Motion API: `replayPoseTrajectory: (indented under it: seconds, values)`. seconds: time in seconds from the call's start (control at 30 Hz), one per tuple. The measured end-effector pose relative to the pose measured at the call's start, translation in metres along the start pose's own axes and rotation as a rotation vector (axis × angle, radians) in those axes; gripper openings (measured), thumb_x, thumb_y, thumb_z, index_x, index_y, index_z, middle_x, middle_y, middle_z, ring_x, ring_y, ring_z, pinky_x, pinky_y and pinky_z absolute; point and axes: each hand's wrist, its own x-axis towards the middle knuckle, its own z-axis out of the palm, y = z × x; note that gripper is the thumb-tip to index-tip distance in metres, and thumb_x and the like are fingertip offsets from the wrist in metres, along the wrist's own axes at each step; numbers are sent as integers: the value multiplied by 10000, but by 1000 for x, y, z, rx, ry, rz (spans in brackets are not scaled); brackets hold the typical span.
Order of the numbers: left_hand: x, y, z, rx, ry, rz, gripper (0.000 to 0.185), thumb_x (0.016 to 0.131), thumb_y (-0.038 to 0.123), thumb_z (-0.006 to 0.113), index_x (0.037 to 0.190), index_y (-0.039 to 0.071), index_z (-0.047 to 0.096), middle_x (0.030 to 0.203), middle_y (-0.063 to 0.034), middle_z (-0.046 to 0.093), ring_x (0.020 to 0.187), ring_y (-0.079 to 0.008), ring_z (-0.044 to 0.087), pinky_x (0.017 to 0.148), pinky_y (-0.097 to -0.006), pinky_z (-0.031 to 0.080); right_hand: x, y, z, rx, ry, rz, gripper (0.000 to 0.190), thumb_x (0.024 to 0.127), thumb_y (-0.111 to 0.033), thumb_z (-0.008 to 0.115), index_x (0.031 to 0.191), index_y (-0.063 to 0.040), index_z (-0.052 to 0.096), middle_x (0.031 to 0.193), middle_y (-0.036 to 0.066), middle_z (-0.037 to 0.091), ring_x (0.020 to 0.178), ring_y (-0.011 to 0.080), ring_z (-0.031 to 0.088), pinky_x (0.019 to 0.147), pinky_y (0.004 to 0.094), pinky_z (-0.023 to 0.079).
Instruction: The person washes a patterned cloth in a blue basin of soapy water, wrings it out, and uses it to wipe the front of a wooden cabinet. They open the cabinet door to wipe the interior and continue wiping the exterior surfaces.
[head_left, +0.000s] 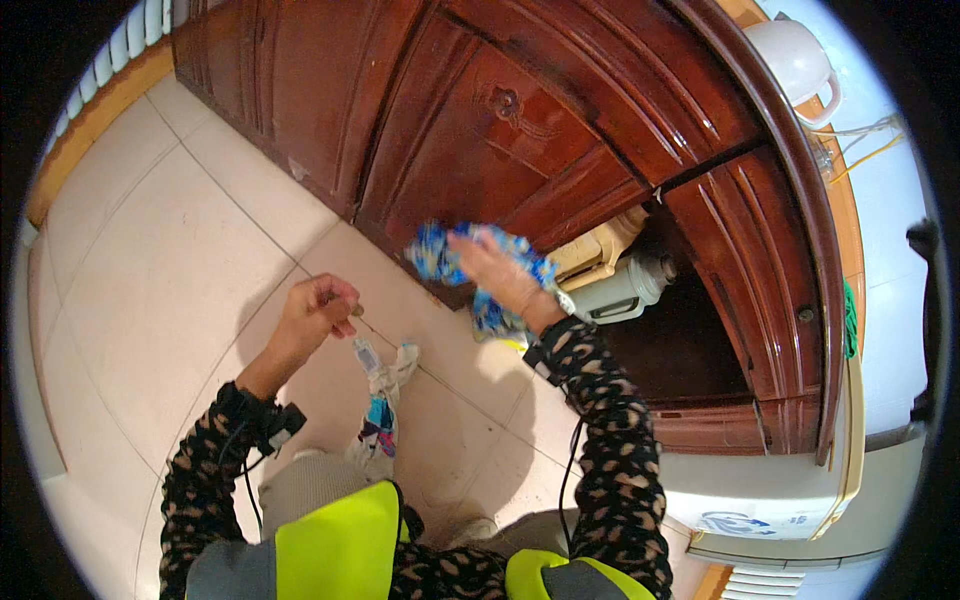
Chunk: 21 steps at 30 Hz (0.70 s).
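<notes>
My right hand is pressed over a crumpled blue patterned cloth at the bottom of a carved dark-red wooden cabinet door; hand and cloth are slightly blurred. My left hand hovers above the tiled floor with its fingers curled. A small brownish thing shows at its fingertips, too small to make out. Below that hand lies a crumpled pale plastic wrapper with coloured patches. Right of the door, the cabinet's dark inside shows a tan plastic container and a grey jug with a handle.
A white handled pot stands on the cabinet top near thin cables. Some green cloth hangs at the top's edge. A white box with blue print is at the lower right. Pale floor tiles extend left.
</notes>
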Motion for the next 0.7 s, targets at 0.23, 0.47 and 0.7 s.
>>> replayPoseTrajectory:
  seconds: [0.23,0.47,0.7]
  values:
    - [-9,-18,-44,95,107,-104,98,930,131,624,966,41,622,830,-64,680,610,-121,631,550,-250,524,-29,35,3,9,102,193,250,895,-204,556,1136,-174,614,1574,50,319,1469,215,244,1166,524,210]
    - [-9,-18,-47,18,172,-100,150,939,188,616,975,43,627,856,-68,685,615,-124,618,573,-255,509,-58,151,-82,43,353,684,368,859,-242,608,1227,-240,605,1551,43,365,1451,253,280,1117,567,197]
    - [3,23,-31,91,145,-72,122,931,150,616,962,32,620,847,-59,679,631,-118,624,565,-242,500,-4,141,-84,137,475,917,458,852,-343,669,1284,-214,588,1585,43,289,1468,290,207,1114,586,178]
